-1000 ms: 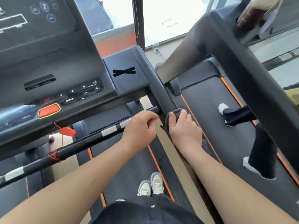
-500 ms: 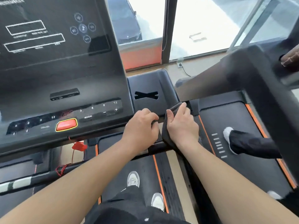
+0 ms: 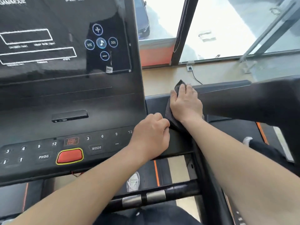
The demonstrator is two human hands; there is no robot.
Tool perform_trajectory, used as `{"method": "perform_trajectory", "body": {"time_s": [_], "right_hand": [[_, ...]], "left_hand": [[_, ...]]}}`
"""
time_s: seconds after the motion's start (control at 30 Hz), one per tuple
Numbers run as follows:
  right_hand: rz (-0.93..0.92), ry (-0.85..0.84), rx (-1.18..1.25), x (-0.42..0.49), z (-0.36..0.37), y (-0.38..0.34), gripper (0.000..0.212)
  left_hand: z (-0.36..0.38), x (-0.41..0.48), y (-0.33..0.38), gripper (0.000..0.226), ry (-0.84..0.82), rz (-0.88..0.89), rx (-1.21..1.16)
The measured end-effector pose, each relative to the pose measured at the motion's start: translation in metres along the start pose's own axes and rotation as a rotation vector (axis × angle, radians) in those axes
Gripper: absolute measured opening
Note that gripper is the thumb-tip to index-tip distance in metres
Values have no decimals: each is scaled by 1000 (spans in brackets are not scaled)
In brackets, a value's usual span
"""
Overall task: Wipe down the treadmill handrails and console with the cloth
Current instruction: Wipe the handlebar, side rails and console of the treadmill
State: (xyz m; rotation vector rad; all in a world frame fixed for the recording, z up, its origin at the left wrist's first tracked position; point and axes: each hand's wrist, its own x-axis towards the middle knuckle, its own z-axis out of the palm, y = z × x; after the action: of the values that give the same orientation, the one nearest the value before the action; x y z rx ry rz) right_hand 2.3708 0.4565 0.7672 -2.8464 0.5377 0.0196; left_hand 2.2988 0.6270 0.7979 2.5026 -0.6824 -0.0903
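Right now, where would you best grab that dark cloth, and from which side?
Probably the pointed corner of the dark cloth poking out past the fingertips of the right hand, pinched from the window side; the rest lies flat under that palm.

You stand in what looks like a gym: a treadmill console (image 3: 65, 98) with MODE and PROG keys fills your view, a second treadmill (image 3: 235, 129) runs alongside, and a large window (image 3: 219, 30) overlooks a parked car (image 3: 143, 21).
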Motion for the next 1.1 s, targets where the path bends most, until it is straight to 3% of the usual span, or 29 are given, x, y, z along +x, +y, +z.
{"method": "perform_trajectory", "body": {"time_s": [0.1,0.4,0.77,0.97,1.1], "right_hand": [[-60,13,-2,12,1,-5,52],[-175,-39,9,-50,-4,27,68],[-26,-213,353,-199,-17,105,74],[-16,-197,311,-285,-15,134,72],[-64,-68,309,-341,-7,149,66]], "left_hand": [[0,3,-3,21,-37,-1,-46],[3,-28,-6,28,9,87,11],[35,-124,67,29,40,123,-33],[58,-188,104,24,9,185,-113],[64,-228,114,29,-9,206,-147]]}}
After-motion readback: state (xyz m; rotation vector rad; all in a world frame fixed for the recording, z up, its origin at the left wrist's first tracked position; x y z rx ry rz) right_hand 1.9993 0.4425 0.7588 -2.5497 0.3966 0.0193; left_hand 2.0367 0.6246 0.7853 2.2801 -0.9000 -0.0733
